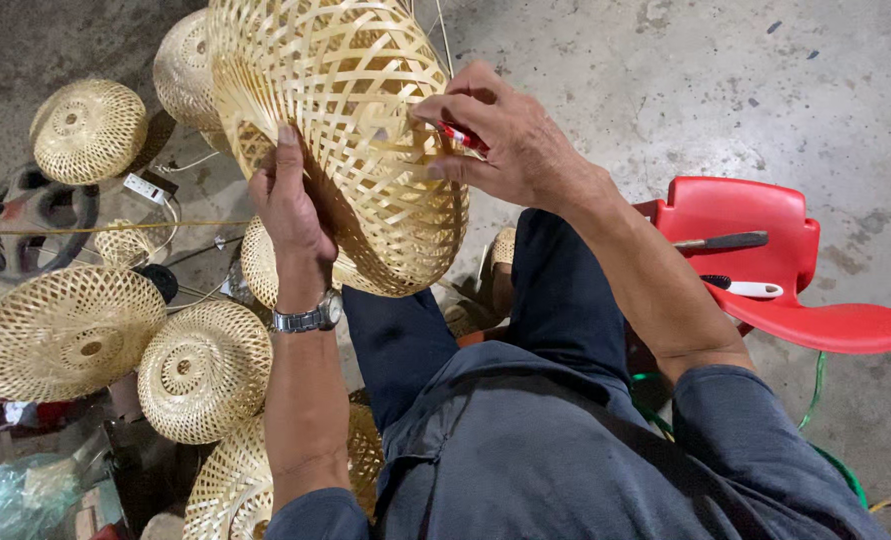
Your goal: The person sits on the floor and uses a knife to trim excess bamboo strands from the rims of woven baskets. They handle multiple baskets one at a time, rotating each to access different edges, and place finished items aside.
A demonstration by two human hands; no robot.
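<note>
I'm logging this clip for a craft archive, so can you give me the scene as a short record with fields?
Setting: concrete floor, person seated, seen from above
Left hand: grips the edge of a woven bamboo lampshade, a wristwatch on the wrist
Right hand: presses a small red-handled tool against the weave
Nearby left: finished woven shades piled on the floor
Nearby right: red plastic stool bearing a dark-handled knife and a white-handled tool
</note>
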